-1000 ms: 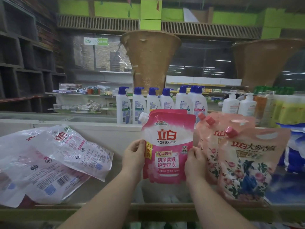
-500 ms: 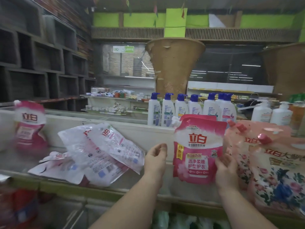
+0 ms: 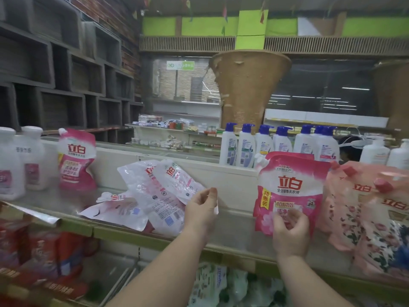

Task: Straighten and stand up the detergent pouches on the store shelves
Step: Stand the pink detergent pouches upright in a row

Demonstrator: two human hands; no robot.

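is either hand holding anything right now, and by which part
Neither clearly. The left hand hangs loosely curled by the fallen pouches, gripping none. The right hand is in front of the standing pink pouch's lower face, fingers curled, with no clear grip.

3 fallen pouches, 2 upright pink pouches, 7 blue-cap bottles, 2 hands
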